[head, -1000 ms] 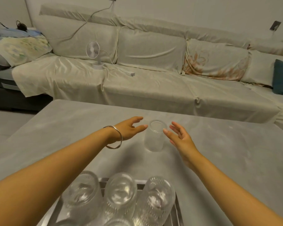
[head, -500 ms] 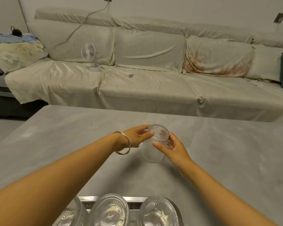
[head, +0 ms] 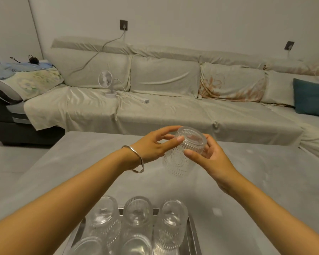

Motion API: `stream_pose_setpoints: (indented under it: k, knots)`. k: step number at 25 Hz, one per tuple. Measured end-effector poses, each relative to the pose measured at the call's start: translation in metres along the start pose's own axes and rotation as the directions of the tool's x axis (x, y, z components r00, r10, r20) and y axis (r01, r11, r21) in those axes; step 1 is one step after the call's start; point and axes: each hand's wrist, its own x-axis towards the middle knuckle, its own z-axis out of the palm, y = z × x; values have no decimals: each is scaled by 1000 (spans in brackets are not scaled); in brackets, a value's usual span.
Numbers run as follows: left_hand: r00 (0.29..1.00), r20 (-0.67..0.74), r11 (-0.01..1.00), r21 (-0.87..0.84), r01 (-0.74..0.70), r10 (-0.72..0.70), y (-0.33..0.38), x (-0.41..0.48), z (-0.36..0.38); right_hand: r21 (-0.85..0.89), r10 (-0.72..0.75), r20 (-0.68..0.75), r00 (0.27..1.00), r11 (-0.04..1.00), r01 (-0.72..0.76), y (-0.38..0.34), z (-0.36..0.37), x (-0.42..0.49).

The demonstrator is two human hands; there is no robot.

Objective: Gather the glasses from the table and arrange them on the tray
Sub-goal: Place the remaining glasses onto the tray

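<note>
A clear ribbed glass (head: pixel 182 155), upside down and tilted, hangs just above the grey table (head: pixel 256 181). My left hand (head: pixel 155 146), with a silver bangle on the wrist, holds its left side near the base. My right hand (head: pixel 208 155) grips its right side, thumb across the front. At the near edge a metal tray (head: pixel 191 234) carries several upturned glasses (head: pixel 137 216) in rows, directly below my forearms.
Beyond the table's far edge runs a long sofa (head: pixel 164 111) under pale covers, with a small white fan (head: pixel 107 83) and its cable, and a teal cushion (head: pixel 310 97) at the right. Grey floor lies left of the table.
Both hands have closed onto the glass, raised it off the table and tipped it. The camera has tilted up, so the tray shows lower in view.
</note>
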Motion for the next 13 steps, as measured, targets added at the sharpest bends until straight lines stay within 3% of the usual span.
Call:
stream_pose_setpoints:
  k: [7,9,13]
  knots:
    - [999,-20,996,91,-25,27,7,-84,28,-33,-39,60,997,999,41,-26,23,-75]
    - [998,-62,968,250,32,-17,-10,-106,33,-36,-8,21,1000,999,9,-21,24,-92]
    - [992,-73,790,601,125,-101,-53,-144,42,-62,62,-8,998,996,-62,-8,24,-121]
